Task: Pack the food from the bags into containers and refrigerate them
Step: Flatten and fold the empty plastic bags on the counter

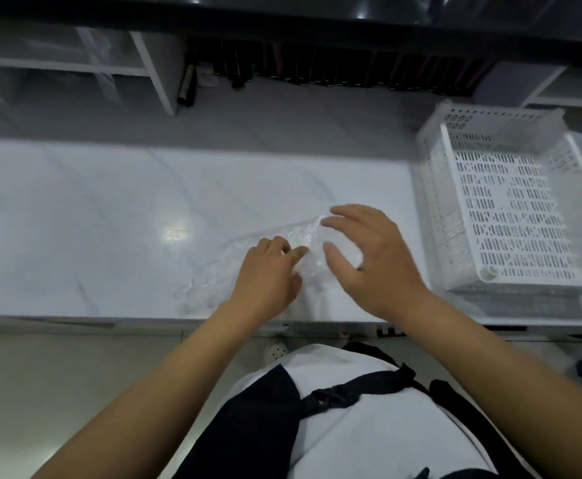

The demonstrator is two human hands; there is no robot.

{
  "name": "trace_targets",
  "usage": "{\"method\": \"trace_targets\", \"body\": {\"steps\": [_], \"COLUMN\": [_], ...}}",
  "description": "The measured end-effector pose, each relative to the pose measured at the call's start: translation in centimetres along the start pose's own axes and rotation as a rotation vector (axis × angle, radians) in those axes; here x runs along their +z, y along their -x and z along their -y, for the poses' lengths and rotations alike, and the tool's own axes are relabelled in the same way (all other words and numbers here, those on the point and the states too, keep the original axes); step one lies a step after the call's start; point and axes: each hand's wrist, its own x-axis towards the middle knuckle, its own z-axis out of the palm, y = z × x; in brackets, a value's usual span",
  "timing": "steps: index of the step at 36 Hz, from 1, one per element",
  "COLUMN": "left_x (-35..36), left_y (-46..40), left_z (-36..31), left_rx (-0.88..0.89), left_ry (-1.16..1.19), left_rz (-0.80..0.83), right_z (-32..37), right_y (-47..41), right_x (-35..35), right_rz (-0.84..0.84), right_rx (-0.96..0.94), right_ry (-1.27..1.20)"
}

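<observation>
both hands are on a clear plastic bag (248, 257) just right of the frame's centre, lying crumpled on the white marble-look counter (92, 216). left hand (268, 271) has its fingers curled down into the plastic, looks like it's pinching a fold, though the blur makes it hard to be sure. right hand (365, 250) is spread wide and arched over the bag's upper end, fingertips at or touching the film, thumb stretched toward the left hand. can't tell if there's any food inside, it's just see-through wrinkles.

off to the right edge sits a white perforated plastic basket (510, 209), apart from the bag. along the top there's a row of dark bottles (317, 69) under a black ledge, labels too blurry to read. no writing i can make out anywhere.
</observation>
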Motion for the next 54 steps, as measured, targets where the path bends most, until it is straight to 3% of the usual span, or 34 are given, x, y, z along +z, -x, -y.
{"method": "trace_targets", "body": {"steps": [4,10,13,18,24,29,34,54], "left_x": [0.5,1.6,2.1,1.4,-0.4,1.7,4.4,2.2], "left_y": [0.7,1.3,1.4,1.8,1.4,-3.2,-4.7,1.0], "left_z": [0.7,2.3,3.1,4.1,0.8,-2.5,-1.5,6.5], "left_rx": [0.033,0.024,-0.011,-0.032,-0.094,-0.194,-0.213,-0.353], "left_ry": [0.03,0.061,0.079,0.132,0.253,0.077,-0.037,-0.138], "left_rz": [-0.082,-0.25,-0.221,-0.024,-0.291,-0.144,-0.005,-0.034], "right_z": [-1.6,-6.2,-7.5,-8.4,-8.9,-8.9,-9.3,-10.8], "right_y": [-2.2,-2.4,-2.0,-2.3,-2.3,-2.5,-2.0,-1.2], "right_x": [4.8,9.6,10.2,10.6,11.1,10.9,10.0,10.2], "right_rz": [0.308,0.418,0.408,0.395,0.388,0.41,0.357,0.278], "right_rx": [0.099,0.181,0.168,0.157,0.148,0.139,0.187,0.33], "right_ry": [0.352,0.485,0.445,0.431,0.443,0.49,0.417,0.421]}}
